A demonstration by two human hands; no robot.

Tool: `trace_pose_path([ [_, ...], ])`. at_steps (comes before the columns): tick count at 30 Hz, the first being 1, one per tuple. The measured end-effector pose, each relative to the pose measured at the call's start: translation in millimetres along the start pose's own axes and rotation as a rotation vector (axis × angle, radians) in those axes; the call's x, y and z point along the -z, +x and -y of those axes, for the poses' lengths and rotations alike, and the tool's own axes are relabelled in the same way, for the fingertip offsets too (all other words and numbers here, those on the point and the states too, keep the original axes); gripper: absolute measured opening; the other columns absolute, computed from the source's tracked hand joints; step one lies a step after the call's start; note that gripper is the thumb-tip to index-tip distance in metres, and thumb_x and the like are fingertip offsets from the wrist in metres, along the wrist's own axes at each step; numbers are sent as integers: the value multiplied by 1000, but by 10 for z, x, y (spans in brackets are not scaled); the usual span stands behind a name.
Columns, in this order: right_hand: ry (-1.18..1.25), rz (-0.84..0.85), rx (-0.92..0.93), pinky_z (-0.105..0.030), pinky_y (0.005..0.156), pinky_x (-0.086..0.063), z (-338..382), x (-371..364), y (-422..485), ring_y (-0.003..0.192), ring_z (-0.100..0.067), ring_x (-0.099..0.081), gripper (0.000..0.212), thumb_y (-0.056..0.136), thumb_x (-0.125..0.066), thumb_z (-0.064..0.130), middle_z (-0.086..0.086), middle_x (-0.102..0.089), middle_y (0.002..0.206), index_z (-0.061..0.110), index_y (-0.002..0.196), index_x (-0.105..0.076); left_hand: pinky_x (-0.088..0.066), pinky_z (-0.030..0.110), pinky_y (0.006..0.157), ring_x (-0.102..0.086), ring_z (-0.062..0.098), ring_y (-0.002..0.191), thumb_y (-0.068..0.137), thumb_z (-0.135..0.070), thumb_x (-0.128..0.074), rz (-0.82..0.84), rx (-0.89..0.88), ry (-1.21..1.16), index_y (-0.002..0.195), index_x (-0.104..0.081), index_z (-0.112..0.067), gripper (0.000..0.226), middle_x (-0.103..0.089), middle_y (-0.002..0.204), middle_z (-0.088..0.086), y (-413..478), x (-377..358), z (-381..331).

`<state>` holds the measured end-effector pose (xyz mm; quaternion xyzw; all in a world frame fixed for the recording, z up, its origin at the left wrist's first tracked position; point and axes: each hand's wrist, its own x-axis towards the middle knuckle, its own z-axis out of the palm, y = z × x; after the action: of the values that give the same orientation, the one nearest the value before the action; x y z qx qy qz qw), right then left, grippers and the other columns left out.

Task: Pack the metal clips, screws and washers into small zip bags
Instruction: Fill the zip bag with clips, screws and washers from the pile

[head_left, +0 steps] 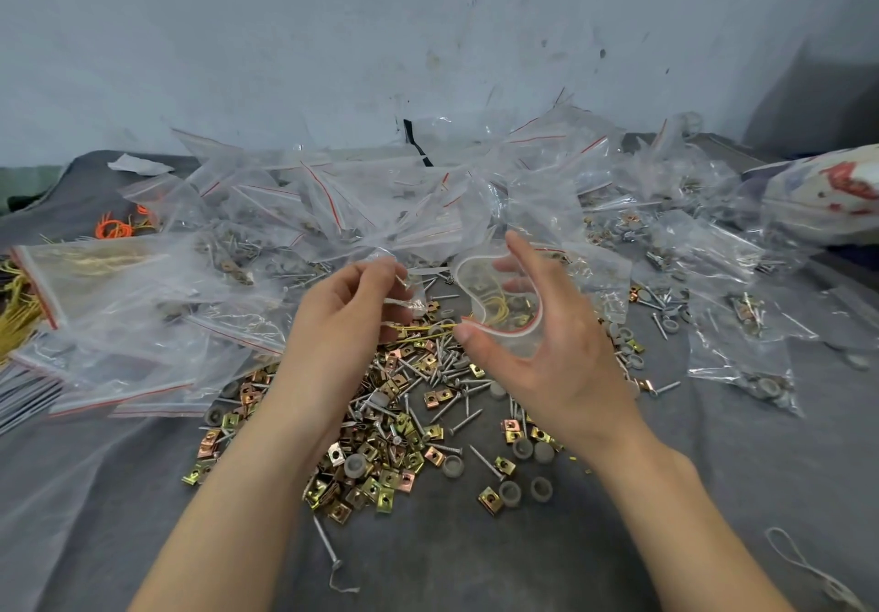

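Open zip bag (499, 297) clasped in right grip (547, 350), left grip (342, 312) pinching small piece (402, 302) just beside

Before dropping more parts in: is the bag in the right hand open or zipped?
Open. The zip bag gapes: its mouth forms a wide loop held by the right hand; yellow ties show inside.

No legible text, label, brand name or number is showing anywhere. The white plastic bag with red printing (827, 193) at the right edge is displaying markings that are too blurred to read.
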<state>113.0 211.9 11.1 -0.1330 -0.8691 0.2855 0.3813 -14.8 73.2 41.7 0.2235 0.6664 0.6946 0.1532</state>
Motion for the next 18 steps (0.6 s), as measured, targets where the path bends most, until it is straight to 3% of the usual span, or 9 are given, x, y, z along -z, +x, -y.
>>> trace_pose_path([
  [3, -13, 10, 8, -46, 107, -45, 3, -18, -4, 125, -6, -53, 84, 86, -57, 68, 13, -54, 137, 29, 155, -29, -52, 30, 71, -65, 11, 75, 97, -34, -58, 32, -86, 41, 87, -76, -28, 21, -69, 79, -8, -22, -6, -53],
  [9, -34, 4, 44, -48, 105, -46, -3, -49, -12, 122, -6, -54, 83, 87, -60, 64, 12, -56, 135, 22, 153, -34, -52, 16, 68, -66, 3, 75, 96, -23, -62, 56, -292, 142, 106, -67, -30, 13, -72, 83, -11, -88, -61, -172],
  [14, -56, 7, 70, -46, 105, -46, -8, -63, -12, 121, -6, -55, 83, 87, -60, 64, 10, -56, 135, 21, 153, -34, -51, 16, 69, -66, 2, 78, 96, -18, -63, 133, -455, 290, 101, -70, -32, 17, -72, 88, -15, -169, -126, -260],
  [18, -56, -5, 86, -48, 104, -47, -1, -65, -10, 122, -10, -57, 84, 86, -60, 62, 7, -57, 136, 17, 153, -36, -47, 11, 67, -64, 1, 80, 95, -18, -64, 210, -471, 360, 102, -72, -33, 18, -69, 88, -25, -205, -179, -262],
])
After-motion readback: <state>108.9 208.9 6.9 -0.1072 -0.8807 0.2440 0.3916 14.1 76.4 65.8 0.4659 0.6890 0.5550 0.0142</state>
